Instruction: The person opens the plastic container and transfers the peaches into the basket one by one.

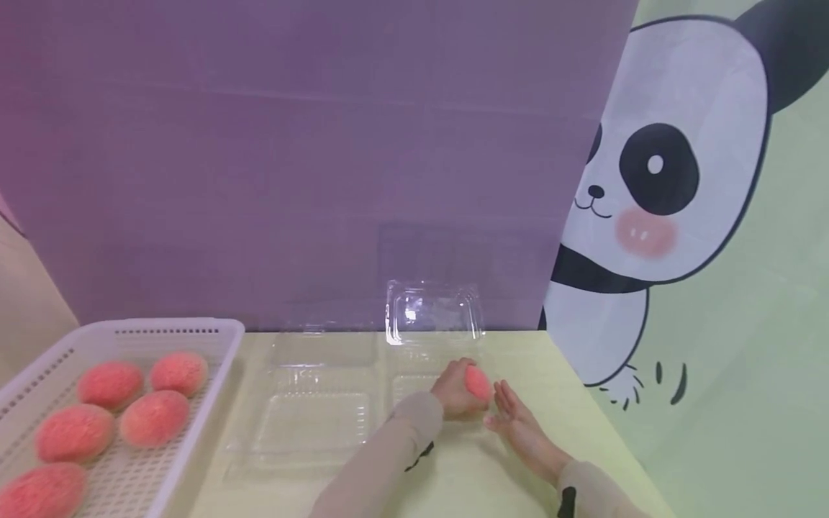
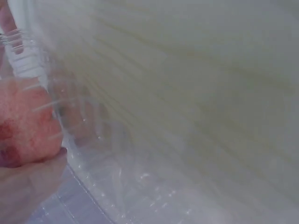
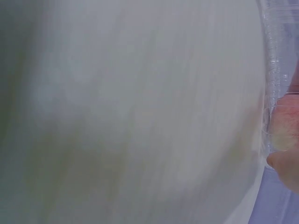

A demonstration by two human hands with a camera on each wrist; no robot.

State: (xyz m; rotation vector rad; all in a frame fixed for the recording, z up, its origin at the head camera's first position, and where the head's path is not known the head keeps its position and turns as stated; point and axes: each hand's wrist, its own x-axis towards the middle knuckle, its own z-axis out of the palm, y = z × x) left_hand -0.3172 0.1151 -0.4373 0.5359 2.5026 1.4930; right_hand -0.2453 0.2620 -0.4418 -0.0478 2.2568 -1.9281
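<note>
My left hand (image 1: 453, 394) grips a pink peach (image 1: 478, 383) over the front right part of the right clear plastic clamshell box (image 1: 404, 385). Seen from the left wrist, the peach (image 2: 28, 123) shows close by the ribbed clear plastic wall, a thumb along its lower side. My right hand (image 1: 523, 432) is just right of the peach, its fingers straight and extended, holding nothing. The raised lid (image 1: 435, 316) of that box leans up at the back. In the right wrist view the peach (image 3: 285, 122) appears at the right edge, behind the plastic rim.
A second clear clamshell box (image 1: 314, 421), also opened, lies to the left on the pale yellow table (image 1: 466, 475). Further left stands a white slatted basket (image 1: 223, 374) with several peaches (image 1: 155, 419). A purple backdrop (image 1: 311, 158) rises behind the table, a panda-print curtain (image 1: 712, 316) to the right.
</note>
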